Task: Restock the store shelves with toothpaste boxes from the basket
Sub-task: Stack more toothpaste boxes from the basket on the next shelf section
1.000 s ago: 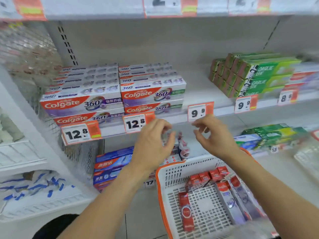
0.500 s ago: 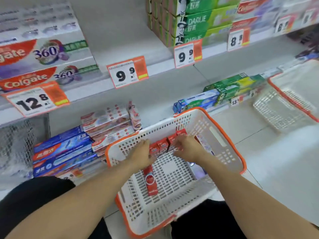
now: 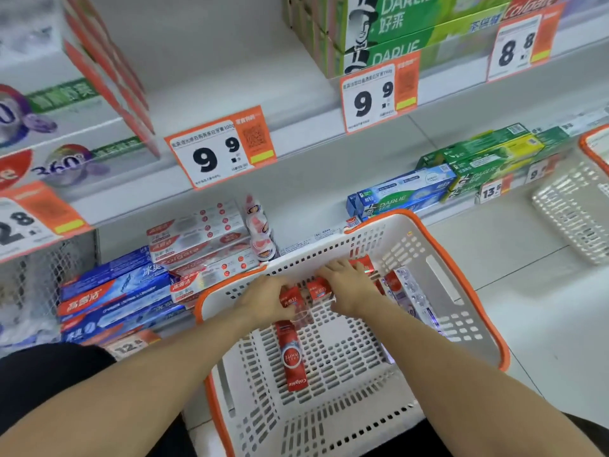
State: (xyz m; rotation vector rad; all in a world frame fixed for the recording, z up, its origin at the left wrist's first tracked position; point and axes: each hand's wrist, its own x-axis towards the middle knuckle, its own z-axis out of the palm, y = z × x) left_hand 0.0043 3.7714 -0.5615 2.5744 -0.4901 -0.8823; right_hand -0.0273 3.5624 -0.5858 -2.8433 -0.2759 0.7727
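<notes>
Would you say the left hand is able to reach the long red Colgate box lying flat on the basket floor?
Probably yes. The long red Colgate box lies uncovered in the white orange-rimmed basket, its far end right under the left hand, which is busy gripping the upright red boxes.

Pale tiled floor (image 3: 514, 265) under white shelving (image 3: 296, 133), orange price tags (image 3: 219, 148) along the shelf edges
</notes>
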